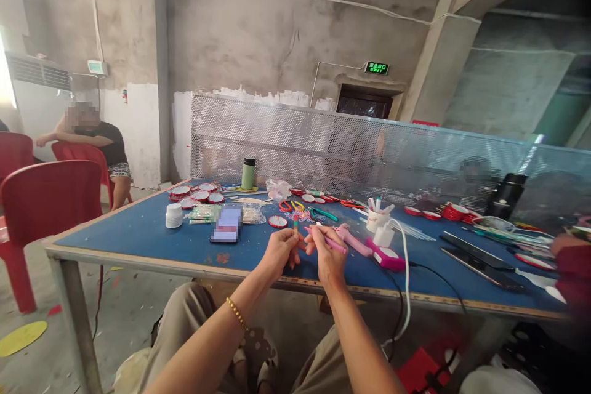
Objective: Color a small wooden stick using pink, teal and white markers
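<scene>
Both my hands are raised near the front edge of the blue table. Between its fingertips, my left hand [282, 247] pinches a small upright stick [296, 225] with green and orange bands. Just to the right, my right hand [330, 257] is closed on a pink pen [338, 247] held like a writing tool, its tip pointing left towards the stick. The two hands are close together; whether pen and stick touch, I cannot tell. A round red-rimmed disc [277, 221] lies just beyond my left hand. Right of my right hand lies a pink handled tool [354, 241].
Left stand a phone [226, 225], a white bottle [173, 215] and a green flask [248, 173]. Right are a magenta box [386, 256], a cup of pens [377, 220], a white cable [407, 283] and dark flat devices [482, 268]. Another person's sleeve [575, 271] is at the right edge.
</scene>
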`<state>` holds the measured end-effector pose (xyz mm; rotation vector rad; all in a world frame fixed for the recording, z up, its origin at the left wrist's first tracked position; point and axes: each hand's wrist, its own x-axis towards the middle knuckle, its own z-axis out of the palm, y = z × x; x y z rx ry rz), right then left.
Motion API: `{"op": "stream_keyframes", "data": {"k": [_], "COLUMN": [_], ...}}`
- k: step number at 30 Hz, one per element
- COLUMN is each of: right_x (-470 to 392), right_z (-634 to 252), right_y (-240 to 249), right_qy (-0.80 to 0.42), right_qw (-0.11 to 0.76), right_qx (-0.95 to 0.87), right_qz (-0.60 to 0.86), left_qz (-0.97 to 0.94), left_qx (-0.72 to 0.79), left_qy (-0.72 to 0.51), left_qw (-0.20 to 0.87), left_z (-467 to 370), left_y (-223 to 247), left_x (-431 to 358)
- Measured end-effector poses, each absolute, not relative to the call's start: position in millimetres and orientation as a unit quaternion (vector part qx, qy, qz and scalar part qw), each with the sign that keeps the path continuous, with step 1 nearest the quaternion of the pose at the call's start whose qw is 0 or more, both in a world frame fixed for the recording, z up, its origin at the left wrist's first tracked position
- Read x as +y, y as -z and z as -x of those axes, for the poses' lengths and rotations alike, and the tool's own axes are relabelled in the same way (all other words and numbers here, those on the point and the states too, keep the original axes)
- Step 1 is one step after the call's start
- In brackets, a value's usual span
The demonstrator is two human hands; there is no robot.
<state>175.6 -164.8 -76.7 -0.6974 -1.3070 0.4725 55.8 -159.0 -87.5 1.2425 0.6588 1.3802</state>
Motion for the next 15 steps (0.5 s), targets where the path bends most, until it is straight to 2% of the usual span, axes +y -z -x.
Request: {"op": "stream_keyframes", "data": {"k": [7, 15], "right_x": [-168.5, -170.7], "right_z": [-174.9, -172.0], "right_y": [79.3, 76.7], "right_qy": [-0.191, -0.201], "right_qw": [0.713, 0.701], "right_qx": [-0.589, -0.598], "right_qz": [0.328, 0.333], "left_qz": [-0.524, -0.565], "left_qx": [0.277, 0.295], "left_qy": [-0.55, -0.535], "left_qw": [0.588, 0.554], "left_z": [-52.0, -54.7], "left_y": [85.8, 85.9], "left_x": [-157.5, -158.4]}}
